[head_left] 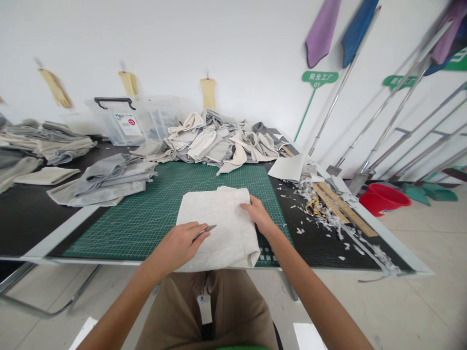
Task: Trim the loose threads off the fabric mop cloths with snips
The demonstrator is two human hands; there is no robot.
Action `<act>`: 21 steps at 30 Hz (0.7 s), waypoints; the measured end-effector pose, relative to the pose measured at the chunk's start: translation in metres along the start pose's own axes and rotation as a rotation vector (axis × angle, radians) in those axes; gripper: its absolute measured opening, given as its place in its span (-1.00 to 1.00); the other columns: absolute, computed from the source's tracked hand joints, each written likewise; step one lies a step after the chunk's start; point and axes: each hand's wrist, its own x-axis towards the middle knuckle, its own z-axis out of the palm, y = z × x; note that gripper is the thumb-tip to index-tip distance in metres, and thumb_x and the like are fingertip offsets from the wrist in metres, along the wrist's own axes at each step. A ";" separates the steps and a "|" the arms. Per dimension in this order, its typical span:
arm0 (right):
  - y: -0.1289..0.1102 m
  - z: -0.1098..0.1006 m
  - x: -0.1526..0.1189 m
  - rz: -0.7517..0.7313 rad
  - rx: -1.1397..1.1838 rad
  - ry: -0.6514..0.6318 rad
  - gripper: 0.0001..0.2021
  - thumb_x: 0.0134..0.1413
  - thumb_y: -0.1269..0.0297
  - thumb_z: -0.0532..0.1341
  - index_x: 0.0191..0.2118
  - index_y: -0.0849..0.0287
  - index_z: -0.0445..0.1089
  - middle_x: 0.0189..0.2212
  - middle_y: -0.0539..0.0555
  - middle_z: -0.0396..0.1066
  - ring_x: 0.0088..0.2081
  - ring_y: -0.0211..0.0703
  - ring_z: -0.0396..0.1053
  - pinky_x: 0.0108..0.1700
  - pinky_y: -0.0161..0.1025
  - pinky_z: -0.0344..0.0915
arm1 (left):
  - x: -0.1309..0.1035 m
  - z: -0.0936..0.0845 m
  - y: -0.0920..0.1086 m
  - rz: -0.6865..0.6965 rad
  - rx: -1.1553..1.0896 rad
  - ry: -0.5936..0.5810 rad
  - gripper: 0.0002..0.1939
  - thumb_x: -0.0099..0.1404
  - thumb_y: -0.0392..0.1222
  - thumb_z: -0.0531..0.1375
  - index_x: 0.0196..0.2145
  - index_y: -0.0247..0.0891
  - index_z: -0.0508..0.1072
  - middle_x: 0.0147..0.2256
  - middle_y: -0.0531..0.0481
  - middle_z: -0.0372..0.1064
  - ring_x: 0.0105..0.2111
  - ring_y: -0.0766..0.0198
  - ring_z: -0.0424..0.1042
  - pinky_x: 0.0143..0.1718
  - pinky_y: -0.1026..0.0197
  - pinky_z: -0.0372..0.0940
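Head view: white cloth [215, 209] lies mostly flat on the green mat [120, 233]; the left hand [184, 244] grips a metal-tipped tool [210, 228], the right hand [260, 214] pinches the cloth's edge. Left-side fabric [105, 179] looks folded, the rear heap [207, 142] unfolded.

At 10 o'clock we see clear plastic box [109, 129] with black handle [115, 100], printed label [128, 125]; above it, yellow glove [128, 83] hung on white wall [233, 39]; another glove [207, 94] near 12. Between 1 and 2: purple fabric [323, 34], blue fabric [358, 34], green sign [321, 77] numbered 01 on thin stalk [305, 113]. At 3 we find red bucket [386, 198] on tiled floor [430, 243], green dustpan [441, 192] near it.
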 end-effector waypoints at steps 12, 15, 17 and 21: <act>-0.001 0.000 0.000 0.010 -0.012 0.007 -0.65 -0.20 0.36 0.18 -0.17 0.17 0.43 -0.23 0.04 0.52 -0.24 -0.07 0.44 -0.22 -0.20 0.35 | -0.021 -0.004 0.000 0.014 -0.017 0.037 -0.67 0.38 -0.08 0.06 -0.02 -0.27 0.44 -0.19 -0.13 0.49 -0.24 0.17 0.49 -0.14 0.12 0.40; 0.000 0.000 0.000 0.004 -0.015 0.006 -0.66 -0.19 0.35 0.18 -0.18 0.17 0.43 -0.23 0.03 0.52 -0.24 -0.07 0.43 -0.22 -0.21 0.35 | -0.019 -0.004 0.008 0.005 -0.032 -0.044 -0.68 0.41 -0.09 0.02 -0.05 -0.28 0.45 -0.22 -0.12 0.48 -0.25 0.16 0.48 -0.17 0.10 0.39; 0.000 0.000 0.000 0.001 -0.014 0.005 -0.66 -0.19 0.36 0.18 -0.18 0.16 0.43 -0.23 0.03 0.52 -0.24 -0.07 0.43 -0.22 -0.20 0.35 | -0.016 -0.003 0.013 0.006 -0.052 -0.060 -0.69 0.42 -0.12 -0.01 -0.07 -0.28 0.45 -0.23 -0.11 0.47 -0.25 0.17 0.47 -0.18 0.10 0.38; 0.001 0.000 0.001 0.000 -0.007 0.001 -0.65 -0.19 0.36 0.18 -0.16 0.16 0.42 -0.20 0.04 0.52 -0.24 -0.08 0.44 -0.20 -0.20 0.35 | -0.007 0.000 0.018 0.002 -0.086 -0.035 -0.66 0.41 -0.09 0.02 0.02 -0.29 0.39 -0.19 -0.12 0.46 -0.24 0.18 0.45 -0.16 0.10 0.37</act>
